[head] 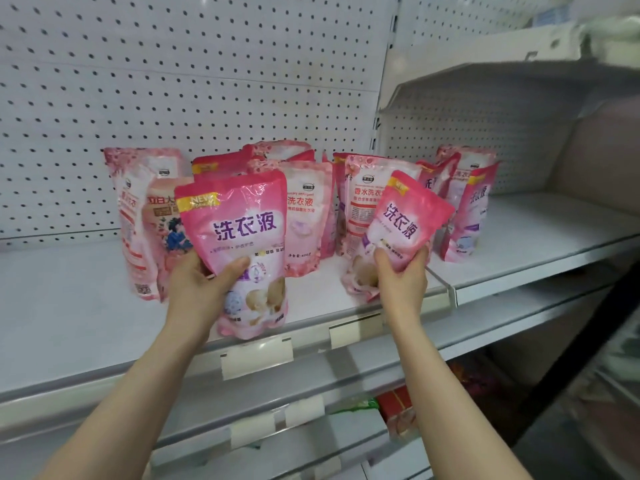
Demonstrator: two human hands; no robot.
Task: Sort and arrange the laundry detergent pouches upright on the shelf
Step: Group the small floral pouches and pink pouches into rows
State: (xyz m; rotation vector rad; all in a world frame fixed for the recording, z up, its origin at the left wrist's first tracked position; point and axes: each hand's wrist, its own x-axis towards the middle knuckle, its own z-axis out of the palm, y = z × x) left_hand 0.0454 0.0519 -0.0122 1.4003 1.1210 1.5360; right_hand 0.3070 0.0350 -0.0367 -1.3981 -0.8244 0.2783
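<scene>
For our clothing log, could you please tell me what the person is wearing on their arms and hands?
Nothing is worn that shows. The left hand and right hand have no gloves, and the left forearm and right forearm are bare down to the picture's edge: no sleeves, watch or bracelet in view.

- At 9 o'clock, the left hand (197, 285) holds a pouch (239, 237) before the standing pouches (304, 209) on the shelf (69, 306).
- At 3 o'clock, the right hand (401, 278) holds a second pouch (405, 223).
- At 2 o'clock, further pouches (467, 202) stand.
- Behind everything, a pegboard (173, 81).
</scene>
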